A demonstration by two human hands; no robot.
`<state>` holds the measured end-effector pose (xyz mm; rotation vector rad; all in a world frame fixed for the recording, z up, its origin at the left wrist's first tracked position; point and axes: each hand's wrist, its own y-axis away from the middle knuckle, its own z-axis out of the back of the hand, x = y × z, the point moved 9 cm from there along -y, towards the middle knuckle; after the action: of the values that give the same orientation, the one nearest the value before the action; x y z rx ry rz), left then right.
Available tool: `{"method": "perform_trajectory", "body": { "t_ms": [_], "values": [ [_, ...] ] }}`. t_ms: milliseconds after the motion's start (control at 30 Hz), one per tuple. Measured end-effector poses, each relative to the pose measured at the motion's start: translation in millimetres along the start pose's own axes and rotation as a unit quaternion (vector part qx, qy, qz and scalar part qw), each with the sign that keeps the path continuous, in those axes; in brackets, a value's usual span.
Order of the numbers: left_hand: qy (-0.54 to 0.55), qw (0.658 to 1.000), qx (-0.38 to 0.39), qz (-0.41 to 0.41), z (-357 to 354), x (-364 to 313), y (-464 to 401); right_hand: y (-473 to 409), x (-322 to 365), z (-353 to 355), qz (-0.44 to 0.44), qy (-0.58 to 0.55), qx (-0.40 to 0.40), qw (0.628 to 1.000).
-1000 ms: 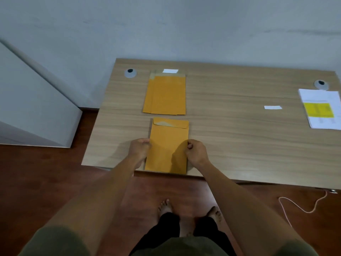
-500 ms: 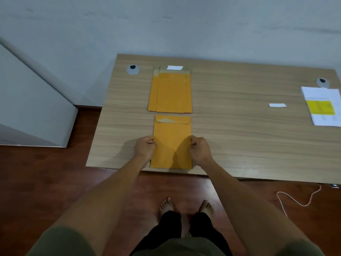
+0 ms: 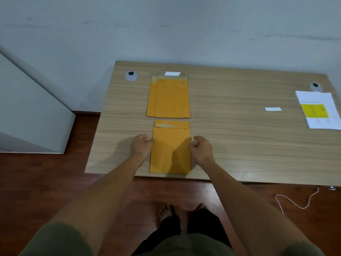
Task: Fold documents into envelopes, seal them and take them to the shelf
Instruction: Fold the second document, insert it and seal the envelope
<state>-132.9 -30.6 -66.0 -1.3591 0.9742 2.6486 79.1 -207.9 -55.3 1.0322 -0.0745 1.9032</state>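
The near envelope (image 3: pixel 170 148) lies flat at the bench's (image 3: pixel 239 145) front edge, flap folded down. The left hand (image 3: pixel 141 146) and right hand (image 3: pixel 201 149) each grip 1 long edge, fingers curled, probably to lift it squarely.

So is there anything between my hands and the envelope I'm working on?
No. The left hand and right hand sit at the side edges of the near envelope, nothing between. The envelope stack lies farther back, apart.
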Motion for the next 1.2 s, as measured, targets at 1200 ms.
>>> {"method": "perform_trajectory", "body": {
  "t_ms": [1200],
  "values": [
    [0.137, 0.989, -0.032, 0.053, -45.4, -138.3, -136.5, -192.7, 59.1, 23.1, -0.114, -0.183, 0.015, 0.976]
  ]
}}
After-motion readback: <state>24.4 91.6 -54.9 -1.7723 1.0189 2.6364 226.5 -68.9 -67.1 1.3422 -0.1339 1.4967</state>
